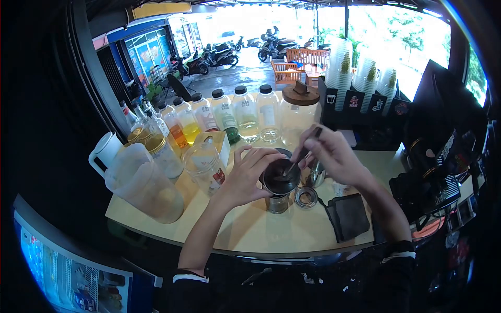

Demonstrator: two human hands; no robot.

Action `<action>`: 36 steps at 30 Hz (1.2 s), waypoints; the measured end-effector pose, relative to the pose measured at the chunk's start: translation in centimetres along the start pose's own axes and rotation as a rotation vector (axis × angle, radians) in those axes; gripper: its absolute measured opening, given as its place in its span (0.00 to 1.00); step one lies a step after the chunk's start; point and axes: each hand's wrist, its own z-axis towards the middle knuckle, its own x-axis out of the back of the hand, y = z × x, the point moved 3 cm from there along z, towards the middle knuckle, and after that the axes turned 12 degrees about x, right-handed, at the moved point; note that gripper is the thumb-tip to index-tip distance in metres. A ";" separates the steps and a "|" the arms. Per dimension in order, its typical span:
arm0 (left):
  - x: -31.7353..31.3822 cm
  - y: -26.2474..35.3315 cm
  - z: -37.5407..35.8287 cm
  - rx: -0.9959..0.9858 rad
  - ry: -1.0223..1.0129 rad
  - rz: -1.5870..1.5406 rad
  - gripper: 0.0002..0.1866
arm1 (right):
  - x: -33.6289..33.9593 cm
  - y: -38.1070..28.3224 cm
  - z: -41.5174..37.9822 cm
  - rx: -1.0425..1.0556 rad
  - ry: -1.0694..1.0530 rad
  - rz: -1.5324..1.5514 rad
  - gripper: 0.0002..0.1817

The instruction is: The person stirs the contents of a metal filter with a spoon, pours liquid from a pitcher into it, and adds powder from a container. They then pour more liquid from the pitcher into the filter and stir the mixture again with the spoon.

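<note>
My left hand (249,175) is wrapped round the side of a dark round cup (275,189), tilted so its mouth faces me. Directly under the cup stands a small clear glass (277,204), partly hidden by it. Between the fingers of my right hand (334,154) is a slim spoon (293,168), its lower end inside the cup. What lies in the cup's dark interior is hard to make out. Just right of the glass sits a metal ring (306,197), with a shiny metal vessel (316,175) behind it. A folded black cloth (348,218) lies nearer my right forearm.
Left of my hands stand a large frosted pitcher (145,182), a clear plastic jar (202,166) and a white jug (106,148). Several black-capped bottles (247,115) line the counter's back, beside a wooden-lidded jar (301,112). Stacked plastic cups (339,73) rise at back right.
</note>
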 end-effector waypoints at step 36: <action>-1.0 -2.3 0.1 0.102 -0.049 -0.331 0.47 | -1.5 -2.1 -1.3 0.229 -0.106 -0.261 0.06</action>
